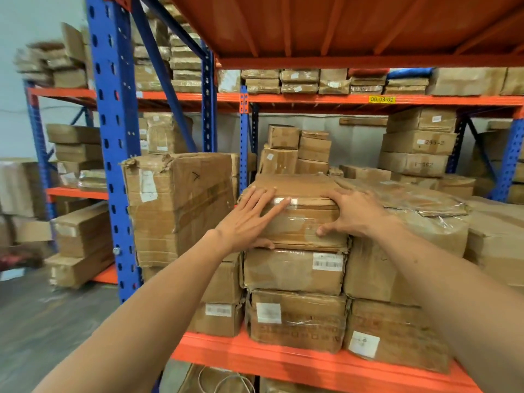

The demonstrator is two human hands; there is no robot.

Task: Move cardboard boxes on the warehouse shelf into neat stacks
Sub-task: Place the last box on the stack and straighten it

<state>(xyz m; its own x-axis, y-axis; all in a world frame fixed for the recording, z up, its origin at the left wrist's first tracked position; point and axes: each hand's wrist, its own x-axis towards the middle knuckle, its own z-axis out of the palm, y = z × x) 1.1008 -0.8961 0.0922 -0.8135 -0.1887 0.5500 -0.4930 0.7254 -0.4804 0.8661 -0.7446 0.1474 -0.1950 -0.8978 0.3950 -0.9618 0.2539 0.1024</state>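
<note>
A flat taped cardboard box (pixel 297 222) lies on top of a stack of two similar boxes (pixel 295 272) on the orange shelf (pixel 283 361). My left hand (pixel 249 219) lies flat on its front left corner, fingers spread, thumb tucked under the lower edge. My right hand (pixel 354 214) clasps its right end, fingers over the top and thumb pressed on the front face. A tall torn box (pixel 178 205) stands to the left of the stack. To the right, a bulging box (pixel 402 251) wrapped in loose plastic touches the stack.
A blue upright post (pixel 116 137) stands at the shelf's left. More boxes (pixel 416 146) are piled at the back of the shelf and on the rack behind. An orange deck (pixel 340 24) hangs overhead. Grey floor (pixel 42 321) lies to the left.
</note>
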